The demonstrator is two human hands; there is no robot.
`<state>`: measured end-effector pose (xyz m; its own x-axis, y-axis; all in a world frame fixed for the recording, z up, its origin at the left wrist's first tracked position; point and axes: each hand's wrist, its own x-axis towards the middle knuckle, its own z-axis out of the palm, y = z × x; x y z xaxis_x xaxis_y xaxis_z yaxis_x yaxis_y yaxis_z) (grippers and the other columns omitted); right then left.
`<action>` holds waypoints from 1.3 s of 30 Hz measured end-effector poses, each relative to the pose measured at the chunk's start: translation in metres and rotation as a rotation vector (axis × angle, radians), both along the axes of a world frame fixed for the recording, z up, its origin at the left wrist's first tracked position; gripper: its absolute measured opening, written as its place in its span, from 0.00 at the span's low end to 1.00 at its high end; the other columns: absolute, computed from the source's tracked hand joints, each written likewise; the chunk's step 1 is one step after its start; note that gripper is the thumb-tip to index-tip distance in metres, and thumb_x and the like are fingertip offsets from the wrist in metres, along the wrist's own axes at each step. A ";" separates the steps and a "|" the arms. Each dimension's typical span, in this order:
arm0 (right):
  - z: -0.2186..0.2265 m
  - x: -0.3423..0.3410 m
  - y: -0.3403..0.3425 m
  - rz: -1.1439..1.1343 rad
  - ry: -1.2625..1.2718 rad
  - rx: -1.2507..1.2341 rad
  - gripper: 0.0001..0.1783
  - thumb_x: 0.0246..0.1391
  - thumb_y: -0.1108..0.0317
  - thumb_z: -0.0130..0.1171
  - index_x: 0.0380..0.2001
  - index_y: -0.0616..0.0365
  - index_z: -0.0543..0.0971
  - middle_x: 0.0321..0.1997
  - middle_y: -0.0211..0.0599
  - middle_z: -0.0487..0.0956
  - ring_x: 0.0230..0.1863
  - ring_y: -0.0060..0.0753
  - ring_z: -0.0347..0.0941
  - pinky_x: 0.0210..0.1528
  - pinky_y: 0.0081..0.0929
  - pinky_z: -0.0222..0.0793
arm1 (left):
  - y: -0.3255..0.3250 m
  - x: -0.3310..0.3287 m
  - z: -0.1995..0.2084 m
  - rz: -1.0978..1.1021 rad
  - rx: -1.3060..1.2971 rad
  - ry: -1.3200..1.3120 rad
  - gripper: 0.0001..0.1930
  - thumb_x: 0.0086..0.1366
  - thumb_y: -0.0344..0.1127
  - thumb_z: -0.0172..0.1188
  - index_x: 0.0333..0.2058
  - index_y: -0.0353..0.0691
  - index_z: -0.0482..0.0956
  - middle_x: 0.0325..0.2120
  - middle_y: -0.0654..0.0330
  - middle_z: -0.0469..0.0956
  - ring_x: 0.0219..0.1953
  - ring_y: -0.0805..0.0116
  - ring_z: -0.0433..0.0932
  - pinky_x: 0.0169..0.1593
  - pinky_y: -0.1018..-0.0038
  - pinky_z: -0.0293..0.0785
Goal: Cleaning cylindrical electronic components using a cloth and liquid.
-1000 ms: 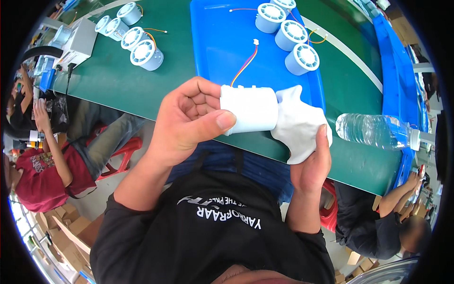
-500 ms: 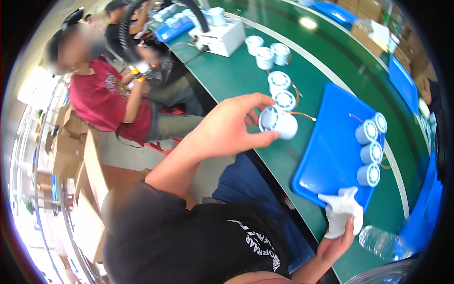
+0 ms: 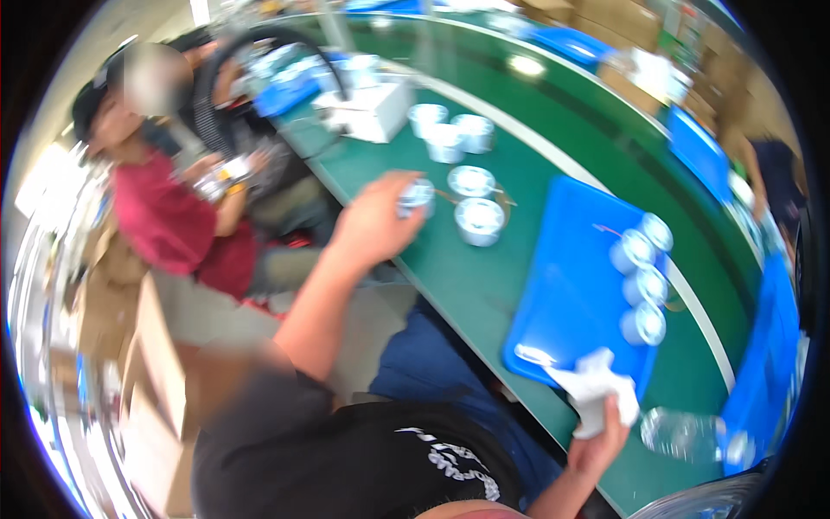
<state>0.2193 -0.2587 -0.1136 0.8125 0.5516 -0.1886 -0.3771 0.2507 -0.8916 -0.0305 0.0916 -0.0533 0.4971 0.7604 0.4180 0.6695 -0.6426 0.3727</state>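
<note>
My left hand (image 3: 373, 223) is closed around a pale blue-white cylindrical part (image 3: 417, 198) with a slotted round end, above the near edge of the green table (image 3: 450, 285). Thin wires run beside two similar upright parts, one (image 3: 471, 182) behind the other (image 3: 480, 222), just right of that hand. My right hand (image 3: 601, 443) grips a crumpled white cloth or paper wipe (image 3: 596, 394) at the near corner of a blue tray (image 3: 553, 294). Several more such parts (image 3: 645, 285) stand along the tray's right side. Motion blur hides finer detail.
Three more parts (image 3: 445, 143) stand farther back, near a white box (image 3: 372, 111) with a black hose (image 3: 207, 95). A clear plastic bottle (image 3: 683, 434) lies right of my right hand. A co-worker in a red shirt (image 3: 164, 221) sits at left, near cardboard boxes (image 3: 160, 363).
My left hand has carried its part left and away from the two wired parts. The right hand still grips the wipe by the tray. The whole view has shifted.
</note>
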 end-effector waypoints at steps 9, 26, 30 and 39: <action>0.016 0.001 0.014 0.116 0.180 0.107 0.23 0.66 0.64 0.54 0.60 0.65 0.69 0.57 0.46 0.77 0.60 0.44 0.74 0.62 0.41 0.68 | -0.095 0.056 0.100 -1.023 -0.539 -0.307 0.24 0.58 0.26 0.63 0.55 0.30 0.77 0.51 0.48 0.81 0.52 0.55 0.80 0.56 0.64 0.74; 0.024 0.009 0.006 0.226 0.335 0.202 0.23 0.67 0.62 0.54 0.60 0.64 0.69 0.57 0.44 0.77 0.59 0.39 0.74 0.62 0.37 0.68 | -0.186 0.137 0.170 -1.466 -0.859 -0.242 0.11 0.52 0.22 0.68 0.35 0.41 0.86 0.37 0.48 0.84 0.27 0.61 0.83 0.30 0.71 0.79; 0.017 0.005 0.005 0.146 0.362 0.240 0.23 0.67 0.63 0.55 0.60 0.63 0.70 0.56 0.42 0.78 0.57 0.38 0.76 0.61 0.38 0.70 | -0.174 0.177 0.122 -1.407 -0.431 -0.281 0.14 0.59 0.27 0.64 0.45 0.35 0.83 0.40 0.49 0.83 0.41 0.53 0.81 0.48 0.66 0.76; 0.018 0.011 0.011 0.229 0.292 0.253 0.23 0.70 0.60 0.47 0.59 0.64 0.70 0.58 0.45 0.77 0.60 0.42 0.74 0.64 0.41 0.66 | -0.143 0.245 0.022 -0.932 -0.097 0.253 0.30 0.60 0.43 0.66 0.60 0.40 0.71 0.52 0.49 0.72 0.50 0.49 0.78 0.49 0.62 0.78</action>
